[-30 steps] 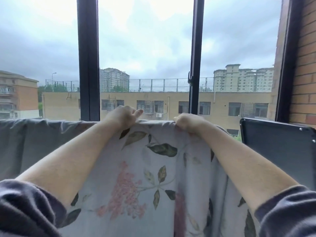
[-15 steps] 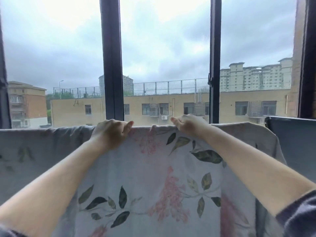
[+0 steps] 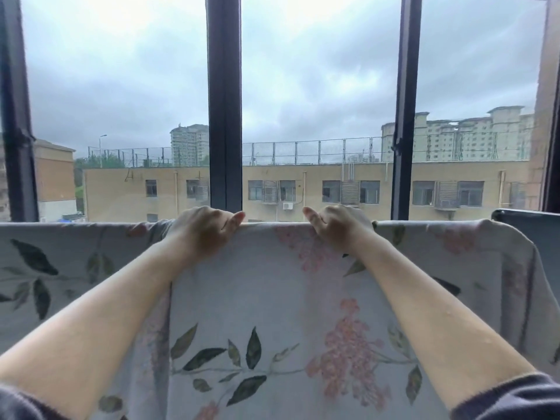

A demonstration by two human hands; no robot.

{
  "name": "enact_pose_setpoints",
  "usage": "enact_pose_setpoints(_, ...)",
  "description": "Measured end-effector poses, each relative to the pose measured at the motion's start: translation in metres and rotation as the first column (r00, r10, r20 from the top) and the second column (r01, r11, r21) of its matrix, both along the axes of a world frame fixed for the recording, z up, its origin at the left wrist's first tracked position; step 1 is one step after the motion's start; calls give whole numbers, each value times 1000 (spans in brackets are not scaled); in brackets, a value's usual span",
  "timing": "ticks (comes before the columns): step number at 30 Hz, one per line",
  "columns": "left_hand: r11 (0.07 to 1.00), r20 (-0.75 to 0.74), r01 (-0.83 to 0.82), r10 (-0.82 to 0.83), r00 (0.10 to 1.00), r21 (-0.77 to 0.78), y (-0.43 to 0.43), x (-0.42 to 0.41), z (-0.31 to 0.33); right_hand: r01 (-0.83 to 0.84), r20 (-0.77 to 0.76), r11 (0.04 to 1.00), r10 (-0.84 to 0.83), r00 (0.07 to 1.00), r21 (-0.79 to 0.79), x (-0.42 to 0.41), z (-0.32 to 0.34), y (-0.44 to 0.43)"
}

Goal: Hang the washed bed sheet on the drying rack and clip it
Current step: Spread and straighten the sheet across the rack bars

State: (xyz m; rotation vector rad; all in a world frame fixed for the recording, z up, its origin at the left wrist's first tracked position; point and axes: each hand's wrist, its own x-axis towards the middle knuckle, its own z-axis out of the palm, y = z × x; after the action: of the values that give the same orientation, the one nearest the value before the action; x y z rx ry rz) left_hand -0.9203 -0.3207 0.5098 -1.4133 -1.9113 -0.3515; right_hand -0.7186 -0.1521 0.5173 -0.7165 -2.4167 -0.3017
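Both hands have travelled leftward against the central window post (image 3: 225,116) over the last second. The left hand (image 3: 209,230), formerly to the right of the post, now sits directly below it. The humped fold between the hands has been drawn out into a level top line.

Head view. The bed sheet (image 3: 272,313) hangs draped over a horizontal support below the post and runs well out to the left and right of it. The drying rack itself is covered by the cloth and cannot be seen.

- **Left hand:** grip closed over the top fold, fingers curled to the far side, thumb lying along the fold and pointing right.
- **Right hand (image 3: 336,227):** to the right of the post, same closed grip on the fold, thumb pointing left.
- **Between the hands:** a bare stretch of fold separates the two thumbs.
- **Surroundings:** a dark panel (image 3: 533,237) stands far right of the post, just beside the sheet's drooping corner. No clips are in view.

Assessment: the cloth is soft and limp, likely heavy if damp, and apt to slide toward whichever side hangs longer. It should be held at the top fold, as now, with clips set on that fold to both sides of the post. Draping appears near complete; clipping is not yet done.
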Motion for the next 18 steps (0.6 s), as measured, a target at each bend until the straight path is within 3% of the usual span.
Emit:
enact_pose_setpoints(9,994,137,-65,77,988,-88,-6,-24,8,-25,-5,999,25,1000,-38,6,-1,-5)
enact_pose_setpoints(18,971,181,-147,182,966,-189,6,-25,13,-5,191,994,26,981,-111,-15,12,-38)
